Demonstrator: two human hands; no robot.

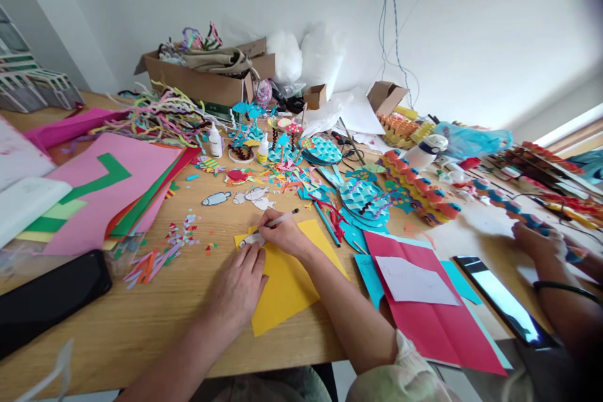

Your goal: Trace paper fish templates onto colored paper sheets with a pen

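A sheet of yellow paper [289, 295] lies on the wooden table in front of me. Near its upper left corner rests a small white fish-shaped paper cut-out [249, 240]. My right hand [285, 235] grips a pen [284, 217] with a clear barrel, its tip hidden behind the fingers close to the cut-out. Flat on the yellow paper's left edge, my left hand [240, 286] has its fingers stretched out, fingertips at the cut-out's lower edge. Just beyond lie other paper fish, among them a blue-grey one [216, 198] and several white ones [257, 196].
Coloured paper sheets [117, 182], a black phone [51, 301] and paper scraps [181, 232] lie left. To the right are red paper [433, 301], another phone [506, 301] and a co-worker's hand [539, 242]. Glue bottles [215, 140] and a cardboard box [202, 85] stand behind.
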